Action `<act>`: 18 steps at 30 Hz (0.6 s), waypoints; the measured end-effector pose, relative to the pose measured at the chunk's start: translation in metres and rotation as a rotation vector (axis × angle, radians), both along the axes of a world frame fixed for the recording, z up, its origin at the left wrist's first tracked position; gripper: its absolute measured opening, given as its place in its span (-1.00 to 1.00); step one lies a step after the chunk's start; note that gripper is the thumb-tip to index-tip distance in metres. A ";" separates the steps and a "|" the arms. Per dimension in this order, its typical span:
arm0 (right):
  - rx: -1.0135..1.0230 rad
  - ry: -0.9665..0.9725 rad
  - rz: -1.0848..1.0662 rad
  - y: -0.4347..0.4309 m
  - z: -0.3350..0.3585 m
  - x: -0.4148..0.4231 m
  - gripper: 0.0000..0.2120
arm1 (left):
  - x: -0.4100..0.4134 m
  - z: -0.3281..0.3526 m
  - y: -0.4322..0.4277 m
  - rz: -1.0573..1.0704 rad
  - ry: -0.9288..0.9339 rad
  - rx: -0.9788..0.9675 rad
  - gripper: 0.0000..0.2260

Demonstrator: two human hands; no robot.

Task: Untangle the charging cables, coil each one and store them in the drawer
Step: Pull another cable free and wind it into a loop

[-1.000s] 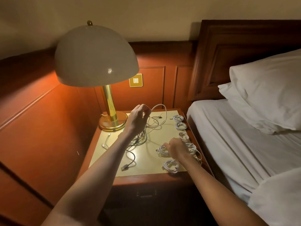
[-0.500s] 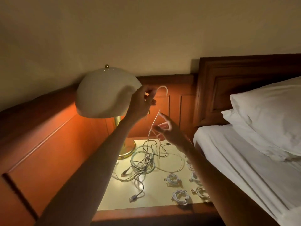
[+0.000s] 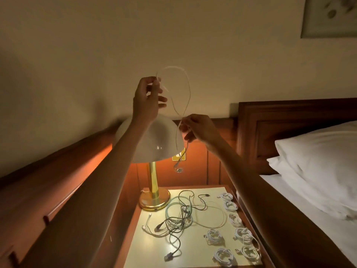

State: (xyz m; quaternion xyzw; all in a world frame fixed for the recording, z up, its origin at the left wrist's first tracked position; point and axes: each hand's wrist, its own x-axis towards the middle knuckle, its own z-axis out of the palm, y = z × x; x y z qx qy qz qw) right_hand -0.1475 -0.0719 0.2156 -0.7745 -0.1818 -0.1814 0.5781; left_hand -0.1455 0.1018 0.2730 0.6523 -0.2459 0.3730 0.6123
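The left hand pinches the white cable near one end, high up. The right hand, lower and to the right, pinches it where the loop crosses. The rest hangs straight down, free above the surface.

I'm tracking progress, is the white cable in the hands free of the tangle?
Free: the white cable hangs between left hand and right hand, its end dangling above the tangle.

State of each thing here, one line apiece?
Left hand: raised, pinching white cable.
Right hand: pinching same cable lower down.
White cable: lifted clear, looped, end dangling.
Tangle: still knotted on nightstand.
Coils: wound, lying along right edge.
Lamp: lit.
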 end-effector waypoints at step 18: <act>0.120 0.476 0.052 0.034 -0.061 -0.132 -0.77 | -0.171 -0.184 0.026 0.195 0.380 0.502 -0.79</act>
